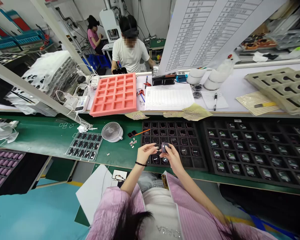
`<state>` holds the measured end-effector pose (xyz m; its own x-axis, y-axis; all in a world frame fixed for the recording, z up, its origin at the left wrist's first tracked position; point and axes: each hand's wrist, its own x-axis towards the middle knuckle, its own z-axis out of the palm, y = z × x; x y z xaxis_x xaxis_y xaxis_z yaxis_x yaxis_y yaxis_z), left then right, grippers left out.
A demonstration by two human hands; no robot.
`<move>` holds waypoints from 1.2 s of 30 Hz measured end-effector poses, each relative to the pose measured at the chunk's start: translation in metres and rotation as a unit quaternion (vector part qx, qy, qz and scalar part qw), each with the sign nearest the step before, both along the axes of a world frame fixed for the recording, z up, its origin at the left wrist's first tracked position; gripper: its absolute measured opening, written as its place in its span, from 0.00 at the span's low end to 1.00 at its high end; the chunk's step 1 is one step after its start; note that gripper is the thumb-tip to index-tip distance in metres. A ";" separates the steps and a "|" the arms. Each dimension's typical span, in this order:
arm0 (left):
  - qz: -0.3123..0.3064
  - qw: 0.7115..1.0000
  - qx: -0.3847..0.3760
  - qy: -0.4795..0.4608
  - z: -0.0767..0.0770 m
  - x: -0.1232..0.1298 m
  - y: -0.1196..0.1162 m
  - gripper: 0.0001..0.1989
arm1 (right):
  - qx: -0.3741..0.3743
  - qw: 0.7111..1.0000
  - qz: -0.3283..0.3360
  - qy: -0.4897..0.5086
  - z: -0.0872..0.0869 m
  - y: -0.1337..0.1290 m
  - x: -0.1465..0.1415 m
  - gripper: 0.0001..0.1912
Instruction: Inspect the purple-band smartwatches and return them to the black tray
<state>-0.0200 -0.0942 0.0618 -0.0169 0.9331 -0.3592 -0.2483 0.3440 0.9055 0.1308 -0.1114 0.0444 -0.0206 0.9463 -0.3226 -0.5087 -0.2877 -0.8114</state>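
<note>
My right hand (173,157) is closed on a small dark rounded watch case (165,147), held up over the near part of a black compartment tray (198,163). Just left of the case is my left hand (146,154), its thumb and fingers pinched together; whatever is between them is too small to make out. A dark band circles my left wrist. Similar watch parts sit in many of the tray's compartments. An orange stick (143,132) lies from two small black pieces (132,134) to the tray's left edge.
A second black tray (210,171) of parts is at right. Left are a white fan (112,132) and a clear tray (67,151) of black pieces. The raised shelf holds a pink foam tray (113,111) and papers (168,97). Two people sit beyond.
</note>
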 end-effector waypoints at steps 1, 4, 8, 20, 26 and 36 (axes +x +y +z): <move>0.002 1.000 0.004 0.000 0.006 0.005 0.000 0.24 | 0.010 1.000 -0.006 -0.003 0.004 0.001 -0.001 0.19; 0.019 1.000 0.012 0.010 0.016 0.015 0.002 0.22 | 0.031 0.999 -0.013 -0.020 0.012 0.002 -0.002 0.20; 0.031 0.998 0.036 0.038 0.021 0.021 0.004 0.18 | 0.050 0.998 -0.019 -0.047 0.016 0.002 -0.003 0.21; -0.057 0.949 -0.092 -0.298 0.002 0.047 -0.017 0.19 | 0.073 0.996 -0.020 -0.043 0.022 -0.004 -0.012 0.19; -0.099 0.927 -0.103 -0.347 0.009 0.041 -0.023 0.15 | 0.079 0.997 -0.007 -0.023 0.026 -0.010 -0.014 0.17; -0.082 0.979 -0.064 -0.177 0.017 0.028 -0.001 0.27 | 0.124 0.985 -0.009 -0.119 0.022 -0.003 0.001 0.19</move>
<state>0.0076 -0.0953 0.0784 0.2763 0.8601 -0.4289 -0.4711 0.5102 0.7195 0.1315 -0.1143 0.0663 0.0461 0.9960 -0.0760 -0.2982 -0.0589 -0.9527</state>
